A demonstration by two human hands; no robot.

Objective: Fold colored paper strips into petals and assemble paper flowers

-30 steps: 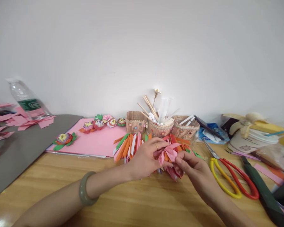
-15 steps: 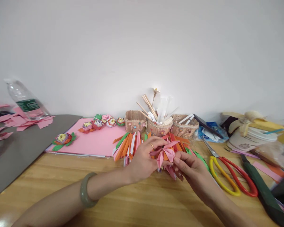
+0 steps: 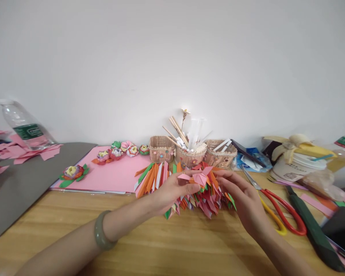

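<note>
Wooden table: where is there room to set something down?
Bare wood lies between the left forearm and the pink sheet, and between it and the right forearm. Crowded: around folded paper and baskets, and right of the scissors.

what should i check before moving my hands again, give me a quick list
1. Pink folded piece held by the left hand: ok, thumb against it.
2. Right hand gripping it too: cannot tell, some fingertips are hidden.
3. Scissors fully in sight: not ok, the right forearm overlaps the yellow handle.
4. Paper flowers clear of both hands: ok.
5. Bottle clear of both hands: ok.
</note>
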